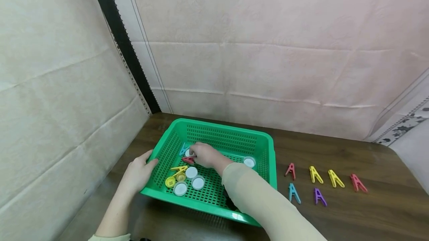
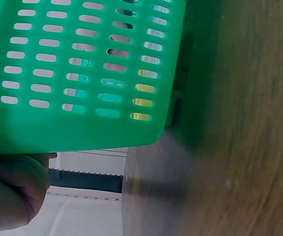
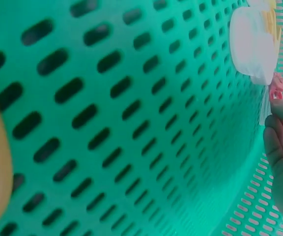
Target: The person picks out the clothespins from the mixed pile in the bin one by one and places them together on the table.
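A green plastic basket (image 1: 214,205) stands on the wooden table, and my left hand (image 1: 139,172) grips its left rim with the thumb over the edge. In the left wrist view, that hand (image 2: 18,189) is partly visible beside the slotted basket wall (image 2: 72,130). My right hand (image 1: 206,154) reaches inside, its fingertips pinching a red clothespin (image 1: 188,160). The right wrist view shows the red clothespin (image 3: 278,87) at the thumb tip. Around it lie a blue clothespin (image 1: 183,149), a yellow clothespin (image 1: 180,169), and several white round caps (image 1: 198,182).
Yellow caps (image 1: 170,181) lie at the basket's near left, and one white cap (image 1: 249,161) at its right. On the table to the right are several clothespins, among them a blue one (image 1: 294,193) and a purple one (image 1: 320,196). Cloth walls (image 1: 251,66) stand behind and at left.
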### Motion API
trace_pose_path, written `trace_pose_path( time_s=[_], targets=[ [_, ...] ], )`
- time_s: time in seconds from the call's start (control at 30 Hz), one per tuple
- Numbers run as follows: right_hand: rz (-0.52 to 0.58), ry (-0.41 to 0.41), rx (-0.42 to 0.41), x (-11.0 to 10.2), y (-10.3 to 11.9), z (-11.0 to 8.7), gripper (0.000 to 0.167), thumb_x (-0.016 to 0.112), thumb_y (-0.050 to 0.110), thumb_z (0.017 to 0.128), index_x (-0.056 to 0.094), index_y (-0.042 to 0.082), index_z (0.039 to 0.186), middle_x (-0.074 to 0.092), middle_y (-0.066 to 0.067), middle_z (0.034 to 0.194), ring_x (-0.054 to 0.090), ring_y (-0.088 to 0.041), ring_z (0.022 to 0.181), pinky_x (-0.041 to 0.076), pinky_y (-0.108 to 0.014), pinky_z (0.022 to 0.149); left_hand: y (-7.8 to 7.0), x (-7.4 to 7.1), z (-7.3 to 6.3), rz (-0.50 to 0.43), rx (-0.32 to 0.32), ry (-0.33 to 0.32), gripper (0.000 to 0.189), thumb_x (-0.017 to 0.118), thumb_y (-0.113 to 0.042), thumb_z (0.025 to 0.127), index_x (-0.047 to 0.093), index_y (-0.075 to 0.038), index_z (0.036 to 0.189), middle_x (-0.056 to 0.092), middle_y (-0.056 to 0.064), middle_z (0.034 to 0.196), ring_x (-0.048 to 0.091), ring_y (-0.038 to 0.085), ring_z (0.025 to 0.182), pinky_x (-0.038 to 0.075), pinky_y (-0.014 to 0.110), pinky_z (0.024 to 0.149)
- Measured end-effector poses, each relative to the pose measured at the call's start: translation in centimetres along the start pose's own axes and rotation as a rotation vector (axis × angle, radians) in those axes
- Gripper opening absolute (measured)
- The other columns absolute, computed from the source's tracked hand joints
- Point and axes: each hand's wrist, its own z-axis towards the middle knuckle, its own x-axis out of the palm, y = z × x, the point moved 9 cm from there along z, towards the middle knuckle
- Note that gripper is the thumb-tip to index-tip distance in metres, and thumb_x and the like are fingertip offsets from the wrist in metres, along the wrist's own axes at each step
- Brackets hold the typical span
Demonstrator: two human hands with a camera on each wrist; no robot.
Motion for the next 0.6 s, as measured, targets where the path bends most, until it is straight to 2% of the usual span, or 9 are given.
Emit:
trace_pose_path(
  time_s=[0.13,0.3,0.6],
  targets=[
    [-0.028,0.027,0.008,-0.2,-0.2,-0.4,0.017,0.057,0.01,0.092,0.066,0.013,0.107,0.059,0.001,0.103,0.054,-0.011,0.096,0.045,-0.024,0.08,-0.2,-0.1,-0.1,0.008,0.011,-0.007,0.053,0.044,-0.029,0.098,0.037,0.0,0.142,0.054,0.022,0.124,0.055,0.022,0.079,0.044,0.037,0.066],
    [-0.013,0.045,0.025,-0.6,-0.5,-1.2,0.013,0.056,0.01,0.092,0.067,0.016,0.097,0.055,0.005,0.091,0.048,-0.01,0.082,0.043,-0.025,0.072,-0.2,0.0,-0.1,0.008,0.011,-0.009,0.053,0.044,-0.028,0.098,0.037,0.0,0.142,0.054,0.022,0.124,0.055,0.022,0.079,0.043,0.036,0.065],
    [0.043,0.018,0.029,-2.6,-0.7,-2.9,0.012,0.056,0.012,0.093,0.065,0.018,0.091,0.056,0.008,0.087,0.048,-0.01,0.078,0.042,-0.026,0.067,0.0,0.0,-0.3,0.025,0.016,-0.021,0.054,0.043,-0.029,0.098,0.036,0.001,0.142,0.053,0.024,0.125,0.055,0.022,0.077,0.042,0.034,0.063]
  ],
)
